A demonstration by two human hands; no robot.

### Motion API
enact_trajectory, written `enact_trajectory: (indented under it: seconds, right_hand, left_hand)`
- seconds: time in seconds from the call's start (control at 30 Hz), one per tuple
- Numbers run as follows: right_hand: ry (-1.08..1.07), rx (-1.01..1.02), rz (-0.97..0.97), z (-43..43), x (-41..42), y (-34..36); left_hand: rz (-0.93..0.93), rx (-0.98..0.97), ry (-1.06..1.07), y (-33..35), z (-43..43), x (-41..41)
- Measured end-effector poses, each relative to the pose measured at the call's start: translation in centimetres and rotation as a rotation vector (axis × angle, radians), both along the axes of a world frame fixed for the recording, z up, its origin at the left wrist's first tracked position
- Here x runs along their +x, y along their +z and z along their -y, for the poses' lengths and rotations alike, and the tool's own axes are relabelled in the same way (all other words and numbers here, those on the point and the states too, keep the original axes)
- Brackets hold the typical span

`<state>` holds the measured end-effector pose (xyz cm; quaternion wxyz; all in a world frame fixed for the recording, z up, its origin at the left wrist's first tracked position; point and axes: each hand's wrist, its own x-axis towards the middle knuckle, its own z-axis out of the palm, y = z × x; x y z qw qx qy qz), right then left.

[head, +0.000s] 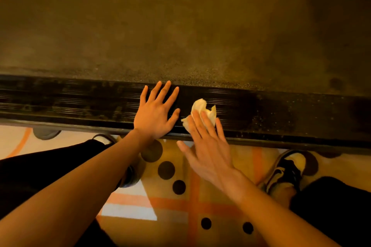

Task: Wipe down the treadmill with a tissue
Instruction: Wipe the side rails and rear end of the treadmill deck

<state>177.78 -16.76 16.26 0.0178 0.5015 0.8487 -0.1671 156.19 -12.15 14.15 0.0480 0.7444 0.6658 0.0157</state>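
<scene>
Looking down from the head camera: the left hand [155,112] lies flat with fingers spread, holding nothing, on the black ribbed treadmill side rail [80,102]. Just to its right, the right hand [208,152] presses a crumpled white tissue [198,106] onto the rail under straight fingers. The treadmill belt [180,26] lies beyond both hands' fingertips.

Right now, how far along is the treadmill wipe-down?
Early. Only the side rail patch between the hands looks clean. The right hand presses the tissue flat there; the left hand rests beside it. Smudges leftward, specks rightward and the dusty belt remain.
</scene>
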Motion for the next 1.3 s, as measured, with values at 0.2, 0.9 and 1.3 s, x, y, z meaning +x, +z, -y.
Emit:
enact_trajectory:
  seconds: [0.2, 0.9, 1.3]
  right_hand:
    - [-0.117, 0.070, 0.163, -0.5, 12.2, -1.4]
    - [0.288, 0.287, 0.190, -1.4, 8.0, -3.6]
    - [0.387, 0.328, 0.365, -3.8, 20.7, -2.2]
  left_hand:
    - [0.018, 0.029, -0.014, -0.1, 0.1, 0.1]
    - [0.033, 0.023, -0.020, -0.1, 0.1, 0.0]
    - [0.035, 0.033, -0.020, -0.1, 0.1, 0.0]
